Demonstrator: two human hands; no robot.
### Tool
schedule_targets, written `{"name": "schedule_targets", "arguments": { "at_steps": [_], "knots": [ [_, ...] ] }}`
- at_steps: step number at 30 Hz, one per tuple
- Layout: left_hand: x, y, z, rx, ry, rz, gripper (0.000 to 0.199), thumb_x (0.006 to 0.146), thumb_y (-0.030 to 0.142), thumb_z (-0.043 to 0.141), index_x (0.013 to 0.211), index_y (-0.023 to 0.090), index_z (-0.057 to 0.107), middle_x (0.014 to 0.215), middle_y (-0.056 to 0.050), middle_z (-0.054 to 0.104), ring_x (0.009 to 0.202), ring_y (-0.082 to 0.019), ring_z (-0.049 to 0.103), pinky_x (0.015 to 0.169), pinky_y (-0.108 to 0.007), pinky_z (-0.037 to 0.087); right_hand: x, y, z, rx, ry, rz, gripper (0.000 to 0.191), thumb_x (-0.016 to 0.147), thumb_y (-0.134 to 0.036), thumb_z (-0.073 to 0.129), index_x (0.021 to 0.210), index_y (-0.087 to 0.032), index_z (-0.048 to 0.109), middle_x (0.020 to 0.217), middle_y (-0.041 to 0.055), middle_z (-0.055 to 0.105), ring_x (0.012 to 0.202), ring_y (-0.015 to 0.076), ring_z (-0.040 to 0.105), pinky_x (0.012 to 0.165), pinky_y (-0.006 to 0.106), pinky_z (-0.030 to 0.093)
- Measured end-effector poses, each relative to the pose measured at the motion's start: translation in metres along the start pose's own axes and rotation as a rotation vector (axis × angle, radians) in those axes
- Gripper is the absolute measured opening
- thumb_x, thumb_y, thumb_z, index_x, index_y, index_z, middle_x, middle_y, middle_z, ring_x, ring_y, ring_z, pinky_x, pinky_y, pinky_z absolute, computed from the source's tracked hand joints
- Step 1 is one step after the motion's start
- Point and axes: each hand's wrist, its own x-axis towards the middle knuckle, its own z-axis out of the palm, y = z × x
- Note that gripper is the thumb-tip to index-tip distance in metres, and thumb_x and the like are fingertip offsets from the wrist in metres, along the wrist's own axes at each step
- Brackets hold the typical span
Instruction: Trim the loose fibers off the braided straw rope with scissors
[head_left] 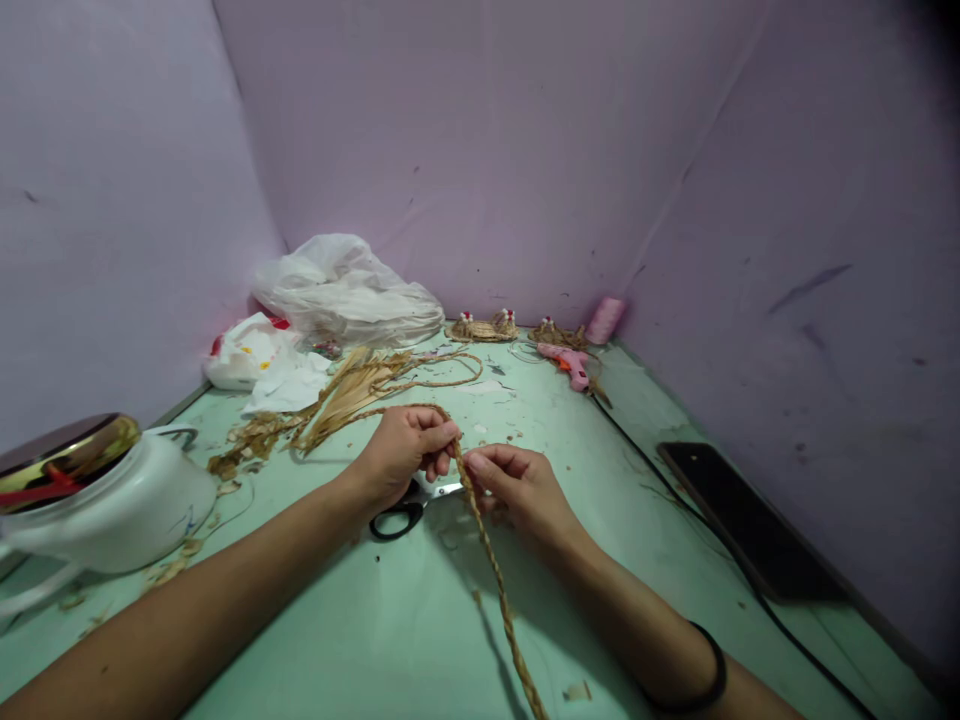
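Observation:
A thin twisted straw cord [491, 560] runs from the lower edge of the view up to my left hand [409, 450] and on behind it toward a bundle of dry straw [352, 390]. The fingers of my left hand are pinched round the cord. Just to the right, my right hand [521, 490] has its thumb and forefinger pressed together at the cord's side; whether anything is between them is too small to make out. Scissors with black handles [399, 518] lie on the table under my hands, their blades partly covered.
On the left stands a white pot-like container [127, 510] with a dark round lid. Plastic bags [349, 290] lie at the back left. Woven straw pieces [487, 328], a pink thread spool [605, 320] and a pink glue gun [568, 365] sit at the back. A phone [750, 520] and black cable [705, 525] lie right.

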Motion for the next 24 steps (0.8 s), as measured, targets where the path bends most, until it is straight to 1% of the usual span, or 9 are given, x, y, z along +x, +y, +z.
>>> {"name": "schedule_targets", "arguments": {
  "at_steps": [3, 6, 8, 12, 15, 18, 20, 22, 24],
  "knots": [
    [-0.0008, -0.0024, 0.0016, 0.008, -0.019, -0.006, 0.026, 0.064, 0.033, 0.065, 0.055, 0.011, 0.055, 0.038, 0.002, 0.051, 0.032, -0.005, 0.041, 0.031, -0.014, 0.031, 0.0, -0.0004, 0.0009, -0.066, -0.008, -0.046, 0.026, 0.065, -0.039, 0.064, 0.06, -0.014, 0.056, 0.048, -0.0036, 0.051, 0.042, 0.0063, 0.043, 0.042, 0.019, 0.033],
    [0.0006, -0.0021, -0.0003, 0.003, 0.011, 0.01, 0.025, 0.065, 0.032, 0.064, 0.055, 0.012, 0.054, 0.039, 0.002, 0.051, 0.033, -0.006, 0.042, 0.032, -0.015, 0.031, -0.0002, -0.0014, 0.0011, -0.131, -0.019, -0.071, 0.026, 0.068, -0.038, 0.059, 0.058, -0.016, 0.051, 0.045, -0.0043, 0.049, 0.041, 0.0065, 0.042, 0.043, 0.019, 0.032],
    [0.0018, -0.001, -0.0022, 0.008, 0.027, 0.013, 0.024, 0.066, 0.031, 0.063, 0.056, 0.012, 0.053, 0.04, 0.002, 0.051, 0.033, -0.006, 0.042, 0.032, -0.015, 0.031, -0.0004, -0.0018, 0.0013, -0.129, -0.031, -0.045, 0.026, 0.068, -0.039, 0.058, 0.058, -0.017, 0.049, 0.047, -0.004, 0.049, 0.042, 0.0072, 0.043, 0.042, 0.02, 0.032],
    [0.0027, 0.0006, -0.0045, 0.023, 0.034, 0.008, 0.023, 0.066, 0.031, 0.063, 0.057, 0.012, 0.054, 0.041, 0.002, 0.052, 0.035, -0.006, 0.044, 0.033, -0.015, 0.032, 0.0013, -0.0003, 0.0009, -0.016, -0.003, 0.062, 0.026, 0.065, -0.038, 0.058, 0.055, -0.017, 0.047, 0.049, -0.0044, 0.047, 0.042, 0.008, 0.045, 0.044, 0.022, 0.037],
    [0.0025, 0.0008, -0.0049, 0.022, 0.034, 0.005, 0.023, 0.065, 0.031, 0.063, 0.058, 0.012, 0.054, 0.042, 0.002, 0.052, 0.035, -0.006, 0.044, 0.034, -0.015, 0.032, 0.0032, 0.0018, -0.0004, 0.03, 0.013, 0.083, 0.025, 0.064, -0.037, 0.06, 0.055, -0.017, 0.048, 0.049, -0.0039, 0.048, 0.04, 0.0076, 0.045, 0.041, 0.021, 0.035],
    [0.0021, 0.0004, -0.0045, 0.021, 0.026, 0.003, 0.023, 0.065, 0.032, 0.063, 0.058, 0.012, 0.054, 0.044, 0.002, 0.052, 0.035, -0.006, 0.044, 0.034, -0.015, 0.032, 0.0031, 0.0026, -0.0012, 0.011, -0.003, 0.053, 0.023, 0.064, -0.037, 0.063, 0.063, -0.015, 0.056, 0.052, -0.0025, 0.052, 0.042, 0.0072, 0.045, 0.04, 0.019, 0.032],
    [0.0018, -0.0001, -0.0036, 0.022, 0.026, -0.001, 0.024, 0.065, 0.032, 0.063, 0.057, 0.012, 0.054, 0.044, 0.002, 0.052, 0.035, -0.006, 0.044, 0.033, -0.015, 0.032, 0.0019, 0.0017, -0.0008, -0.022, -0.018, 0.027, 0.024, 0.064, -0.038, 0.064, 0.069, -0.015, 0.059, 0.055, -0.0018, 0.054, 0.045, 0.0077, 0.046, 0.042, 0.019, 0.032],
    [0.0015, -0.0008, -0.0022, 0.025, 0.029, -0.009, 0.024, 0.065, 0.031, 0.063, 0.056, 0.012, 0.053, 0.044, 0.002, 0.051, 0.035, -0.006, 0.044, 0.033, -0.015, 0.032, 0.0006, 0.0001, 0.0002, -0.047, -0.01, 0.012, 0.024, 0.064, -0.038, 0.063, 0.068, -0.015, 0.058, 0.054, -0.0017, 0.054, 0.045, 0.0078, 0.046, 0.042, 0.019, 0.032],
    [0.0013, -0.0009, -0.0008, 0.03, 0.03, -0.017, 0.023, 0.064, 0.031, 0.064, 0.056, 0.012, 0.053, 0.043, 0.002, 0.051, 0.035, -0.006, 0.044, 0.033, -0.015, 0.032, -0.0002, -0.0018, 0.0014, -0.073, 0.012, -0.002, 0.021, 0.065, -0.035, 0.062, 0.063, -0.015, 0.055, 0.05, -0.0027, 0.053, 0.042, 0.0069, 0.044, 0.041, 0.019, 0.031]
  ]
}}
